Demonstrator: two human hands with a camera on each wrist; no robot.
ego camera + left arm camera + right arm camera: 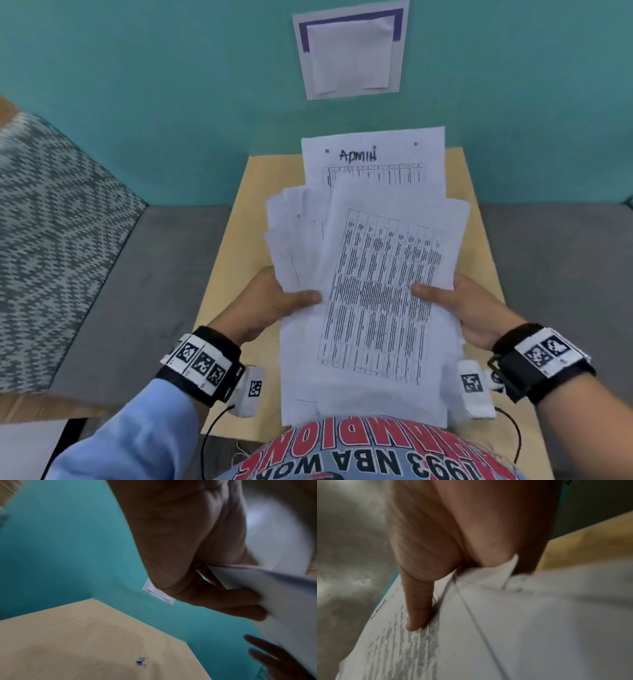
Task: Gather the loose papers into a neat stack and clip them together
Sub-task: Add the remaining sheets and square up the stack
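Observation:
Both hands hold an uneven sheaf of printed papers (370, 274) lifted above a small tan table (236, 246). The sheets are fanned and misaligned; the top one carries a dense table, and one behind it is headed "Admin". My left hand (277, 301) grips the left edge, thumb on top and fingers underneath. On the right edge my right hand (455, 301) grips the same way, its thumb (418, 608) pressed on the print. A small blue binder clip (141, 662) lies on the table (68, 642) below the papers; the sheets hide it in the head view.
A teal wall (171, 102) stands behind the table with a white sheet (349, 54) taped to it. Grey floor (154, 274) lies on both sides. A patterned cushion (51, 222) is at the left.

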